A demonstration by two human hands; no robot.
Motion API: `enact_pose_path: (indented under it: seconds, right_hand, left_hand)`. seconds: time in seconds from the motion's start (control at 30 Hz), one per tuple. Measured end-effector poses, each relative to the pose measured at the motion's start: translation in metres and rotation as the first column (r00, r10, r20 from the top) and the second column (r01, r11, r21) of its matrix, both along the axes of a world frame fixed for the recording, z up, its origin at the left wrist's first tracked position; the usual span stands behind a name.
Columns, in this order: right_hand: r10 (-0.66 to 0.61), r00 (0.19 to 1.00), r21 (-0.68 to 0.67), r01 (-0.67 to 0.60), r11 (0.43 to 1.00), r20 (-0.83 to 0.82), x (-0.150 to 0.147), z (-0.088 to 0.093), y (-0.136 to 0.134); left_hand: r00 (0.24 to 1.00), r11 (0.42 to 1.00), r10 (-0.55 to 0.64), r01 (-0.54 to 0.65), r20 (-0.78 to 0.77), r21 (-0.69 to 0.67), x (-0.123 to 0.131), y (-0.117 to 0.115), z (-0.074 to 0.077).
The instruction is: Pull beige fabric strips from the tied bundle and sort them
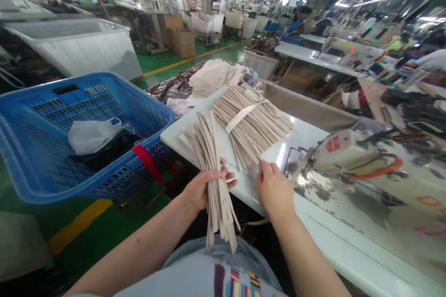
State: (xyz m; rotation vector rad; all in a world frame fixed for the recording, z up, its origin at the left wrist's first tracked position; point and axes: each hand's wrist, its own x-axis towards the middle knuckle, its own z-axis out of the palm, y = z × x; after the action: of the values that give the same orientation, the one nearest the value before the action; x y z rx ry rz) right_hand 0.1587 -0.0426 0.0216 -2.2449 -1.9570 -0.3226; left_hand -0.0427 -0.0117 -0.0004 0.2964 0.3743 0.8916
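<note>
My left hand (pixel 202 188) is closed round a loose bunch of long beige fabric strips (pixel 209 158) that fans out over the table's near corner and hangs down toward my lap. My right hand (pixel 273 185) rests on the table edge with its fingers curled at the near ends of a larger tied bundle of beige strips (pixel 252 123). What those fingers pinch, if anything, is hidden. A pale band wraps that bundle across its middle. Both bundles lie on a pale sewing table (pixel 313 222).
A sewing machine (pixel 351 155) stands on the table to the right. A blue plastic basket (pixel 42 162) with a white bag and dark cloth sits at the left. Beige cloth (pixel 212 76) is piled at the table's far end. Bins, boxes and other workstations fill the background.
</note>
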Motion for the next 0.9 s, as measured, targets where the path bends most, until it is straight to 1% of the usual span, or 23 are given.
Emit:
enact_pose_path:
  seconds: [0.1, 0.17, 0.2, 0.3, 0.4, 0.47, 0.53, 0.6, 0.63, 0.67, 0.7, 0.73, 0.77, 0.8, 0.83, 0.87, 0.9]
  right_hand:
    - [0.006, 0.99, 0.02, -0.003, 1.0, -0.143, -0.005, 0.014, -0.008]
    - [0.021, 0.978, -0.001, -0.021, 1.0, -0.21, -0.008, 0.02, -0.014]
    - [0.03, 0.974, -0.021, -0.035, 0.999, -0.225, -0.01, 0.022, -0.017]
    - [0.08, 0.972, -0.097, -0.103, 0.99, -0.219, -0.018, 0.022, -0.028]
    - [0.177, 0.971, -0.155, -0.202, 0.967, -0.164, -0.027, 0.021, -0.039]
    - [0.272, 0.955, -0.2, -0.291, 0.936, -0.116, -0.031, 0.021, -0.047]
    - [0.368, 0.924, -0.241, -0.381, 0.892, -0.098, -0.031, 0.023, -0.052]
    - [0.434, 0.886, -0.248, -0.463, 0.851, -0.164, -0.025, 0.027, -0.053]
    - [0.449, 0.864, -0.224, -0.495, 0.84, -0.229, -0.02, 0.028, -0.051]
    - [0.441, 0.847, -0.177, -0.502, 0.846, -0.296, -0.015, 0.029, -0.048]
    - [0.403, 0.848, -0.118, -0.465, 0.877, -0.345, -0.009, 0.029, -0.043]
    - [0.333, 0.871, -0.063, -0.379, 0.923, -0.363, -0.004, 0.028, -0.037]
    - [0.234, 0.907, -0.022, -0.257, 0.966, -0.35, 0.002, 0.026, -0.029]
    - [0.12, 0.942, 0.0, -0.126, 0.992, -0.314, 0.006, 0.022, -0.022]
    - [0.013, 0.964, 0.003, -0.013, 1.0, -0.267, 0.01, 0.017, -0.013]
    - [-0.06, 0.973, -0.014, 0.059, 0.998, -0.225, 0.012, 0.012, -0.005]
    - [-0.095, 0.974, -0.047, 0.087, 0.995, -0.203, 0.014, 0.007, 0.002]
  left_hand:
    - [0.993, 0.985, 0.019, -0.038, -0.117, -0.17, 0.006, 0.004, -0.001]
    - [0.987, 0.97, 0.013, -0.051, -0.16, -0.238, 0.012, 0.005, -0.003]
    - [0.987, 0.967, 0.008, -0.049, -0.163, -0.249, 0.015, 0.005, -0.004]
    - [0.991, 0.976, -0.007, -0.023, -0.136, -0.218, 0.022, 0.005, -0.003]
    - [0.992, 0.986, -0.027, 0.006, -0.122, -0.166, 0.026, 0.006, -0.002]
    - [0.992, 0.986, -0.059, 0.04, -0.114, -0.164, 0.026, 0.008, -0.002]
    - [0.99, 0.981, -0.074, 0.051, -0.117, -0.189, 0.024, 0.011, -0.003]
    - [0.988, 0.974, -0.066, 0.034, -0.138, -0.223, 0.021, 0.013, -0.005]
    - [0.987, 0.972, -0.07, 0.036, -0.144, -0.23, 0.019, 0.013, -0.006]
    - [0.986, 0.973, -0.081, 0.047, -0.142, -0.227, 0.017, 0.013, -0.007]
    - [0.987, 0.975, -0.092, 0.063, -0.129, -0.213, 0.015, 0.011, -0.007]
    - [0.99, 0.979, -0.101, 0.081, -0.103, -0.185, 0.013, 0.009, -0.007]
    - [0.993, 0.985, -0.104, 0.094, -0.063, -0.146, 0.011, 0.006, -0.007]
    - [0.995, 0.99, -0.1, 0.098, -0.015, -0.1, 0.009, 0.003, -0.006]
    - [0.995, 0.994, -0.093, 0.095, 0.032, -0.056, 0.007, 0.001, -0.005]
    - [0.994, 0.996, -0.085, 0.086, 0.069, -0.019, 0.006, -0.001, -0.003]
    - [0.993, 0.997, -0.074, 0.074, 0.087, 0.007, 0.004, -0.003, -0.002]
